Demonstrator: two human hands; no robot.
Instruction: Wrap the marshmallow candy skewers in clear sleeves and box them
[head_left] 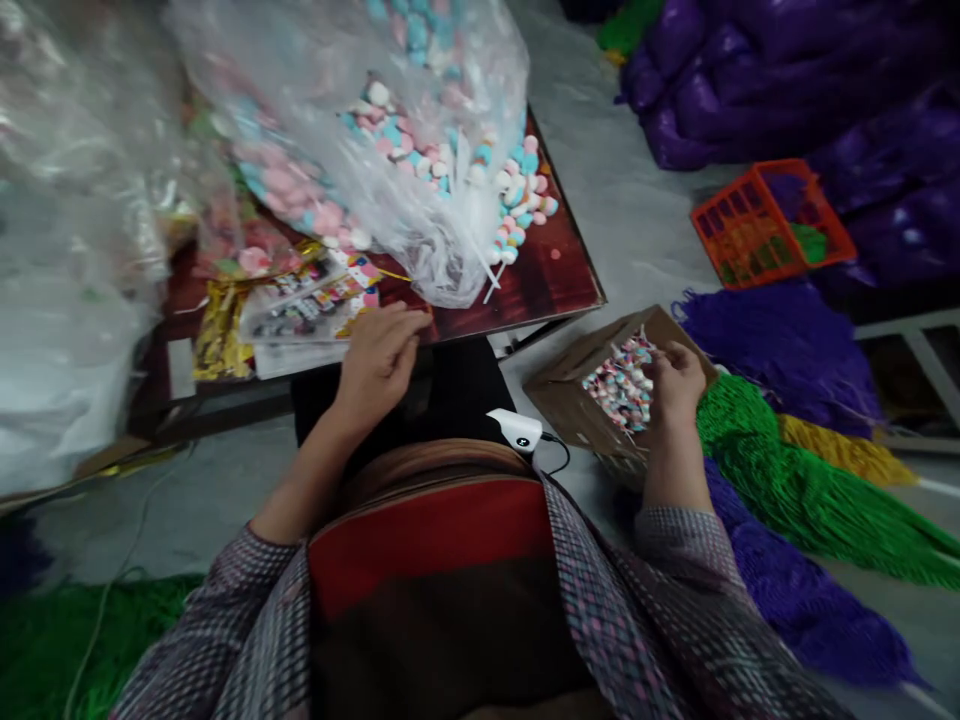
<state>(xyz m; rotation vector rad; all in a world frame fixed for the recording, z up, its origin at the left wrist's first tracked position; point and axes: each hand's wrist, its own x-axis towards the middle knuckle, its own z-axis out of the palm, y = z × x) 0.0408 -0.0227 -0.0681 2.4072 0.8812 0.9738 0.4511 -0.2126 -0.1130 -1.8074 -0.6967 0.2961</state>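
My left hand (381, 358) rests at the front edge of the dark red table (574, 262), its fingers stretched out loosely and nothing visible in them. Close by lie printed plastic wrappers (319, 308) and gold wrappers (223, 325). Over the cardboard box (564, 425) on the right is my right hand (677, 385), fingers curled together; whether they hold anything is hidden. The box contains many small wrapped candies (624, 385) in pink, white and blue. On the table, loose marshmallow candies (517, 195), some with white sticks, spill beside a large clear plastic bag (442, 245) of similar candies.
An orange plastic crate (750, 225) stands on the floor at the right, near stacked purple bags (720, 90). Green fringe (795, 470) and purple fringe (787, 350) lie beside the box. A white device (517, 430) with a cable sits at my waist.
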